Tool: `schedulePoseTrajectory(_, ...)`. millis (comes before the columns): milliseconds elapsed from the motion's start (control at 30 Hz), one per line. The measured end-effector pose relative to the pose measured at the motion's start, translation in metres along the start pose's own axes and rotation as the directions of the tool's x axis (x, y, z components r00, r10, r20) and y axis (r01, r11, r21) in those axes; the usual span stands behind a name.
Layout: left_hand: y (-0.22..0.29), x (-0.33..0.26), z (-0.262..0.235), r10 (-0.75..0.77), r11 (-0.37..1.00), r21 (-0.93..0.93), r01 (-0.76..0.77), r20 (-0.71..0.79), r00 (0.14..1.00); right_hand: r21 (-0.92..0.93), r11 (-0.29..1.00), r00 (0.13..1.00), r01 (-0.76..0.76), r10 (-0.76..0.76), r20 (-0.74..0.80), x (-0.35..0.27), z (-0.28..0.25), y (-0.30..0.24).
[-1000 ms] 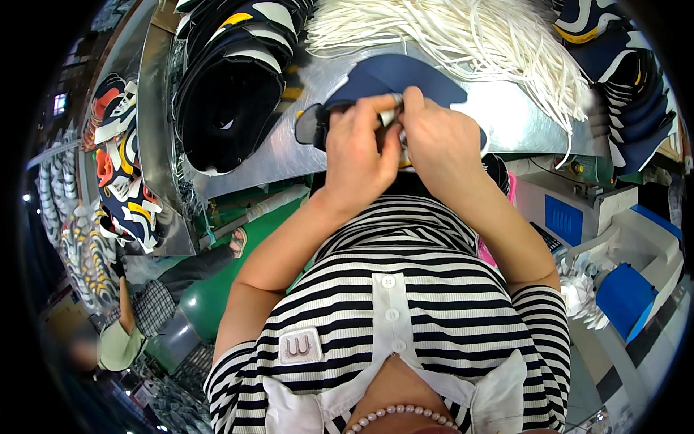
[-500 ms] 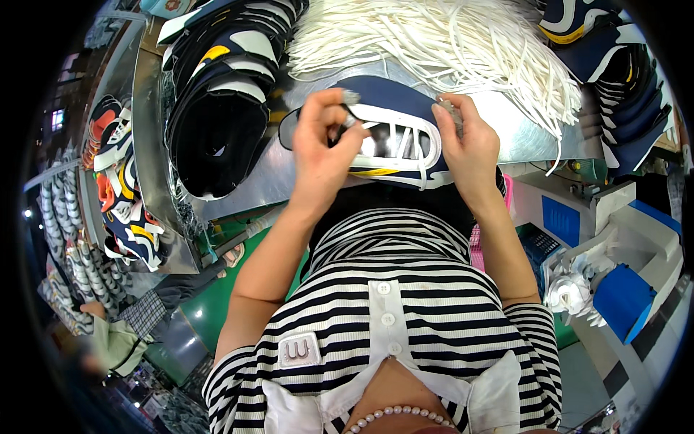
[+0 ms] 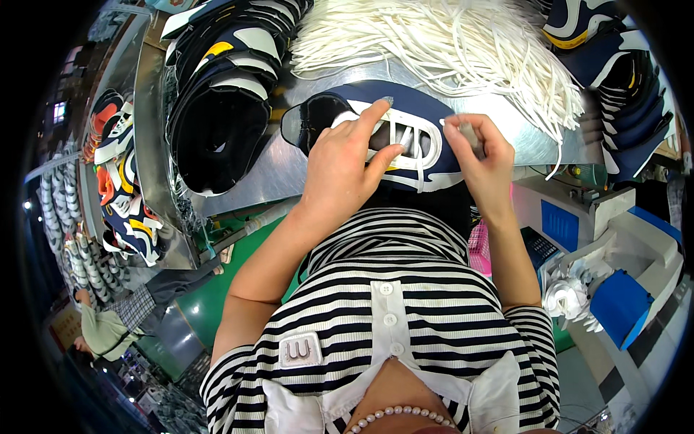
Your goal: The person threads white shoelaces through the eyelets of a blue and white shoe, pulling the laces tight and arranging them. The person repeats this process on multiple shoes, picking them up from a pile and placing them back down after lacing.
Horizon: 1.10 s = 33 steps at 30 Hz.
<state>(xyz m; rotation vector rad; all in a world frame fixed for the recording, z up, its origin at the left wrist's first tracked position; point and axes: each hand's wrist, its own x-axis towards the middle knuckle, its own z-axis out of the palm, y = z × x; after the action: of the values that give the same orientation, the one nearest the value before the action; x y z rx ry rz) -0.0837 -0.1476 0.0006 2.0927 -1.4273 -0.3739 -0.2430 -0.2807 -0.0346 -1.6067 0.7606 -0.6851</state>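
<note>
A navy shoe upper, its toe to the right and heel opening to the left, lies on a metal table in front of the person. White lacing crosses its throat; the rows toward the heel are partly covered, so how many are threaded cannot be told. The left hand rests over the upper's middle, thumb and forefinger spread across the throat; its remaining fingers are mostly hidden beneath. The right hand is just beside the upper's toe, thumb and forefinger drawn together, one finger wearing a greyish wrap; a small white bit shows at the tips, but whether they grip it cannot be made out. Beyond the upper spreads a pile of white laces, cut off at its far side. Left of the upper stand nested uppers, their lower layers concealed.
</note>
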Motion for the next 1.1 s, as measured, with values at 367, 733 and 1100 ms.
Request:
schedulePoseTrajectory(367, 0.004, -0.005, -0.006, 0.083, 0.996, -0.046, -0.078, 0.115, 0.99, -0.439, 0.881, 0.981, 0.175, -0.194, 0.001, -0.046, 0.014, -0.007)
schedulePoseTrajectory(733, -0.01, 0.001, 0.002, 0.135, 0.987, -0.104, -0.122, 0.13, 0.982, -0.449, 0.403, 0.563, 0.797, -0.23, 0.793, 0.034, -0.018, -0.034)
schedulePoseTrajectory(1100, -0.024, 0.009, 0.008, 0.232, 0.939, -0.284, -0.194, 0.107, 0.967, -0.444, 0.491, 0.659, 0.749, -0.48, 0.579, 0.031, -0.011, 0.006)
